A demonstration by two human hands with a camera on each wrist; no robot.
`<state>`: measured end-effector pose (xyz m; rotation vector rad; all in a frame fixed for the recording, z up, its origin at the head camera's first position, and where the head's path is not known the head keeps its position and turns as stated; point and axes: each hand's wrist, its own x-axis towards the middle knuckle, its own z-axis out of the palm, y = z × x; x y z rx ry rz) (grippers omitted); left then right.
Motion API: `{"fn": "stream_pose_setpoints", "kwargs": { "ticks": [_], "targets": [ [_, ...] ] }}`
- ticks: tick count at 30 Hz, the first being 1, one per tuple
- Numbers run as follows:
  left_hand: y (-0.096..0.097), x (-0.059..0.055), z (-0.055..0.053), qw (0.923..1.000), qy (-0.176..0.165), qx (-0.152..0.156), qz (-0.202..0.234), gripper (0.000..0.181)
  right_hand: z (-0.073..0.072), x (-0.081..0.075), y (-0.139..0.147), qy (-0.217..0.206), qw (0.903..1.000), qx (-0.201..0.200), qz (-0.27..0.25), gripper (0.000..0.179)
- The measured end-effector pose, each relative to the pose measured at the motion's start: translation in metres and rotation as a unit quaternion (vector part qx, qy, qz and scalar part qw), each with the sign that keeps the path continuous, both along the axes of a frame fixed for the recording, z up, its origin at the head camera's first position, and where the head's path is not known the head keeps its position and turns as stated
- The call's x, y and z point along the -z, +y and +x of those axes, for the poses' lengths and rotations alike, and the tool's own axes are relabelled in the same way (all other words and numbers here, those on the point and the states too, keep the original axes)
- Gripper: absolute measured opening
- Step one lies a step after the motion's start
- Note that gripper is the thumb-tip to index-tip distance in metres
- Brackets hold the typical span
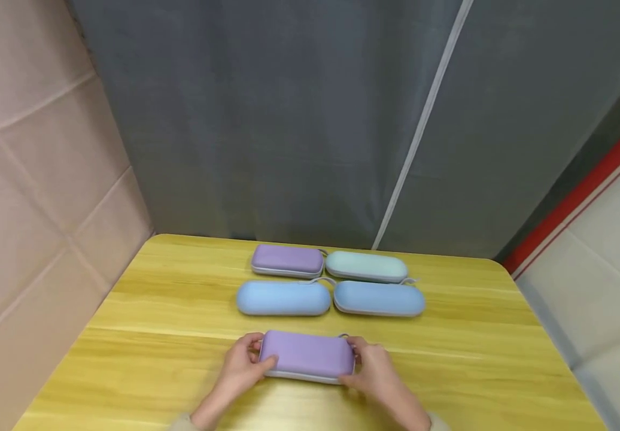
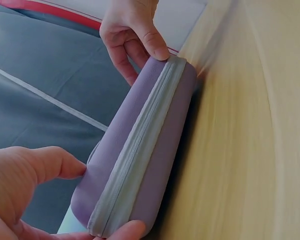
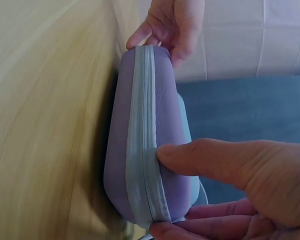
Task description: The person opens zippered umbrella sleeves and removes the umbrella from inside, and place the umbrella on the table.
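Observation:
A purple zippered case (image 1: 308, 355) lies lengthwise across the front of the wooden table, its pale grey zipper band (image 3: 144, 125) facing the person. At its left end, my left hand (image 1: 242, 364) grips it, thumb near the front top edge and fingers around the end. My right hand (image 1: 376, 372) holds the opposite end, with the thumb on the front side by the zipper band and fingers at the back corner. In the left wrist view the case (image 2: 135, 145) spans between both hands. A small loop shows behind its right end.
Behind it, two blue cases (image 1: 283, 298) (image 1: 379, 299) lie side by side. Farther back are another purple case (image 1: 287, 260) and a mint green case (image 1: 366, 266), with wrist straps between them. A grey curtain (image 1: 288, 120) hangs along the far edge of the table (image 1: 154, 335).

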<state>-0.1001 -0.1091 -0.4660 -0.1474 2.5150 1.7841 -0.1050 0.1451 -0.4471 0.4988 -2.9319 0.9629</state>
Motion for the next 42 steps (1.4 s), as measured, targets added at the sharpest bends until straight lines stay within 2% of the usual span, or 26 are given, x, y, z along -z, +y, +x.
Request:
{"fn": "stream_pose_setpoints", "kwargs": {
  "ticks": [3,5,8,10,13,16,19,22,24,25,27,29,30,32,36,42],
  "targets": [
    [0.003,0.003,0.000,1.0000,0.005,0.004,0.004,0.052,0.000,0.002,0.006,-0.012,0.9998,0.000,-0.014,0.063],
    [0.003,0.004,0.000,0.9998,0.012,0.013,-0.007,0.053,-0.001,0.003,0.013,-0.032,0.9979,-0.015,-0.054,0.062],
    [0.001,0.003,-0.001,0.9963,0.047,0.039,-0.060,0.058,-0.006,0.005,0.025,-0.061,0.9888,-0.033,-0.132,0.051],
    [0.001,0.002,-0.004,0.9875,0.084,0.061,-0.118,0.061,-0.012,0.006,0.033,-0.062,0.9839,-0.040,-0.163,0.035],
    [0.002,-0.001,-0.010,0.9638,0.146,0.093,-0.203,0.065,-0.022,0.010,0.037,-0.038,0.9867,-0.048,-0.151,0.012],
    [0.003,-0.004,-0.017,0.9430,0.183,0.128,-0.247,0.068,-0.032,0.015,0.035,-0.020,0.9912,-0.059,-0.117,0.011],
    [0.004,-0.007,-0.021,0.9337,0.189,0.158,-0.260,0.072,-0.042,0.022,0.033,-0.028,0.9912,-0.068,-0.111,0.017],
    [0.003,-0.008,-0.023,0.9281,0.190,0.186,-0.260,0.073,-0.048,0.029,0.033,-0.042,0.9880,-0.078,-0.126,0.018],
    [0.002,-0.009,-0.024,0.9238,0.194,0.201,-0.262,0.073,-0.052,0.032,0.035,-0.077,0.9802,-0.091,-0.158,0.019],
    [0.002,-0.008,-0.024,0.9216,0.197,0.207,-0.263,0.072,-0.054,0.033,0.036,-0.090,0.9742,-0.106,-0.178,0.020],
    [0.001,-0.007,-0.026,0.9173,0.203,0.216,-0.267,0.071,-0.057,0.035,0.039,-0.143,0.9578,-0.117,-0.220,0.022],
    [0.000,-0.006,-0.027,0.9149,0.204,0.221,-0.269,0.069,-0.061,0.037,0.041,-0.197,0.9409,-0.120,-0.248,0.025],
    [-0.001,-0.005,-0.027,0.9143,0.204,0.222,-0.271,0.069,-0.062,0.038,0.042,-0.217,0.9356,-0.118,-0.252,0.026],
    [-0.002,-0.004,-0.028,0.9143,0.201,0.224,-0.271,0.069,-0.065,0.038,0.042,-0.251,0.9317,-0.102,-0.242,0.026],
    [-0.004,-0.002,-0.028,0.9158,0.195,0.226,-0.269,0.068,-0.067,0.036,0.042,-0.255,0.9394,-0.104,-0.204,0.022],
    [-0.004,-0.001,-0.030,0.9166,0.192,0.230,-0.265,0.068,-0.068,0.037,0.039,-0.214,0.9510,-0.117,-0.190,0.016]
  ]
}}
